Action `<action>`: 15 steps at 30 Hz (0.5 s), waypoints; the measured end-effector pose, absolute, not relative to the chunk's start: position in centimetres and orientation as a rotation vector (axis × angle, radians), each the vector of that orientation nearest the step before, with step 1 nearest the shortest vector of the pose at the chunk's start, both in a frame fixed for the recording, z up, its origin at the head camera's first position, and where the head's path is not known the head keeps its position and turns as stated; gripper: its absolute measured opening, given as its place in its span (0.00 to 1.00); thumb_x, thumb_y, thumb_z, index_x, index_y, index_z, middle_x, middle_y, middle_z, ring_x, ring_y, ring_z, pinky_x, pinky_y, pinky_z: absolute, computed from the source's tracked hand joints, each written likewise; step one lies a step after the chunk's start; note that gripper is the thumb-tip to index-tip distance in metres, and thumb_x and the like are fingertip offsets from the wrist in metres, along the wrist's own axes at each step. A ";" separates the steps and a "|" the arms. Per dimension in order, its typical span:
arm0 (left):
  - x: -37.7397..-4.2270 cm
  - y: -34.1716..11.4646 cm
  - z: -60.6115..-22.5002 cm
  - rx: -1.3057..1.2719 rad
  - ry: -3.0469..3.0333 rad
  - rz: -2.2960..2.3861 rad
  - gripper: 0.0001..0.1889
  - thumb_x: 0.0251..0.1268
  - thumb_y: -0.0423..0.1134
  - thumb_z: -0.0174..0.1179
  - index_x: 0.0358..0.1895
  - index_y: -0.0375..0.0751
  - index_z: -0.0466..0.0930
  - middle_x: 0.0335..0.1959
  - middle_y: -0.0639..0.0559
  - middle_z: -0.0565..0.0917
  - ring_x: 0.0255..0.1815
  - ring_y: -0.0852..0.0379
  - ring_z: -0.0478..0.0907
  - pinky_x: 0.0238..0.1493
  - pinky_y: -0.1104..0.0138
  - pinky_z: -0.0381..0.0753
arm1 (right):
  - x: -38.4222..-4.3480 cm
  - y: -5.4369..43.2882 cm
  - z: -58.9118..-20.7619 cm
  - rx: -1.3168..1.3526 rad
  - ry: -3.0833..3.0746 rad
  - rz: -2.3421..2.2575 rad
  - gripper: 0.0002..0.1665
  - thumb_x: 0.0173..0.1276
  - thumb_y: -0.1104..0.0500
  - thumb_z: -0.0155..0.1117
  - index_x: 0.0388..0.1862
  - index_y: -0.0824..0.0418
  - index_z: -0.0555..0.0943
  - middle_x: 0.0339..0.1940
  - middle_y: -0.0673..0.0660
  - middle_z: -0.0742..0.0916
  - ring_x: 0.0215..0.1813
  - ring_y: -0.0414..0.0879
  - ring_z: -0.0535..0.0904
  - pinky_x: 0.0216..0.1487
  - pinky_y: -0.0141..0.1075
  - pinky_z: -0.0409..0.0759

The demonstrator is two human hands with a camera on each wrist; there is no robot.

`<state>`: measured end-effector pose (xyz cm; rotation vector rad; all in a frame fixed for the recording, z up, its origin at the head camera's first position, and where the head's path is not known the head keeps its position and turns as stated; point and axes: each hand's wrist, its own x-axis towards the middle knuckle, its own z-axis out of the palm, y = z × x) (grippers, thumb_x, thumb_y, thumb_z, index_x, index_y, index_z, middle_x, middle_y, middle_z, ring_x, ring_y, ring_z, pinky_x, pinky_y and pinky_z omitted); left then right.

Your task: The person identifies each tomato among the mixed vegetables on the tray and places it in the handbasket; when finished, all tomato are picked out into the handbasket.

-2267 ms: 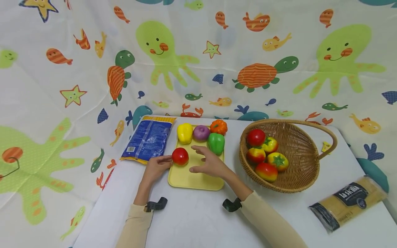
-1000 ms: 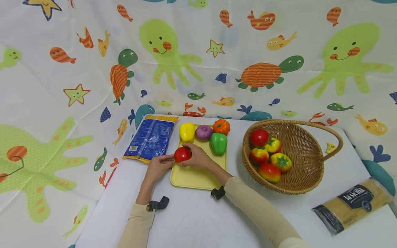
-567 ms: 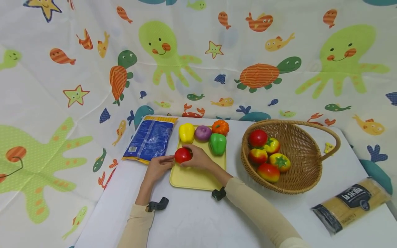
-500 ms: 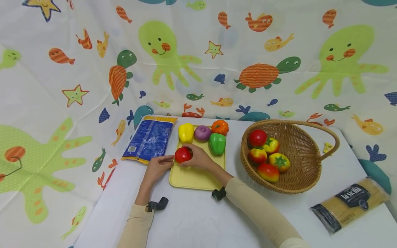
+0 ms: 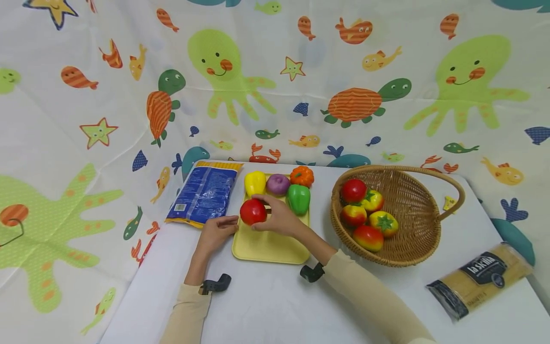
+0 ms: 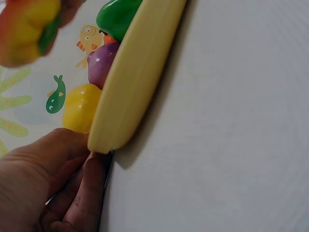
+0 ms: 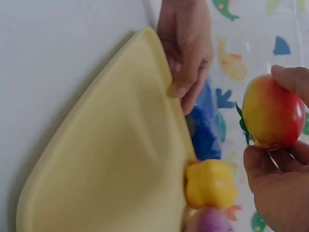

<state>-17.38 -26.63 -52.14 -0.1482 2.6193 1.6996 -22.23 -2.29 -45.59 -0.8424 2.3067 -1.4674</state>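
My right hand point(image 5: 281, 217) holds a red and yellow toy tomato point(image 5: 253, 212) between thumb and fingers, raised over the left side of a yellow tray point(image 5: 270, 251). In the right wrist view the tomato point(image 7: 273, 111) shows its green leafy top. At the tray's left edge, my left hand point(image 5: 216, 234) pinches the rim; the left wrist view has thumb and fingers on either side of the tray's corner point(image 6: 104, 140). At the tray's far end are a yellow pepper point(image 5: 255, 183), a purple onion point(image 5: 278, 185), a small orange pumpkin point(image 5: 302, 176) and a green pepper point(image 5: 298, 199).
A wicker basket point(image 5: 418, 220) with several red and yellow toy fruits stands to the right of the tray. Beyond it lies a spaghetti pack point(image 5: 481, 279). A blue and yellow bag point(image 5: 204, 193) lies left of the tray. A patterned cloth point(image 5: 301, 67) hangs behind the table.
My right hand, open over the tray at first, closed round the tomato and has now lifted it a little. My left hand has stayed at the tray's edge.
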 end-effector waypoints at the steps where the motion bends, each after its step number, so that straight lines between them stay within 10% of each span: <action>1: -17.4 -26.6 -52.1 -0.153 2.616 1.705 0.18 0.62 0.35 0.68 0.55 0.36 0.84 0.45 0.44 0.87 0.45 0.51 0.85 0.46 0.67 0.83 | -22.0 -2.0 -45.1 -0.863 2.300 -1.471 0.47 0.54 0.52 0.79 0.72 0.54 0.69 0.64 0.54 0.77 0.60 0.51 0.75 0.55 0.46 0.81; 15: -17.5 -26.7 -52.3 -0.146 2.615 1.721 0.18 0.61 0.35 0.68 0.55 0.34 0.84 0.45 0.43 0.87 0.46 0.52 0.85 0.45 0.68 0.83 | -18.1 3.5 -39.0 -0.987 2.332 -1.435 0.47 0.52 0.50 0.81 0.71 0.49 0.71 0.57 0.45 0.79 0.51 0.45 0.75 0.39 0.41 0.83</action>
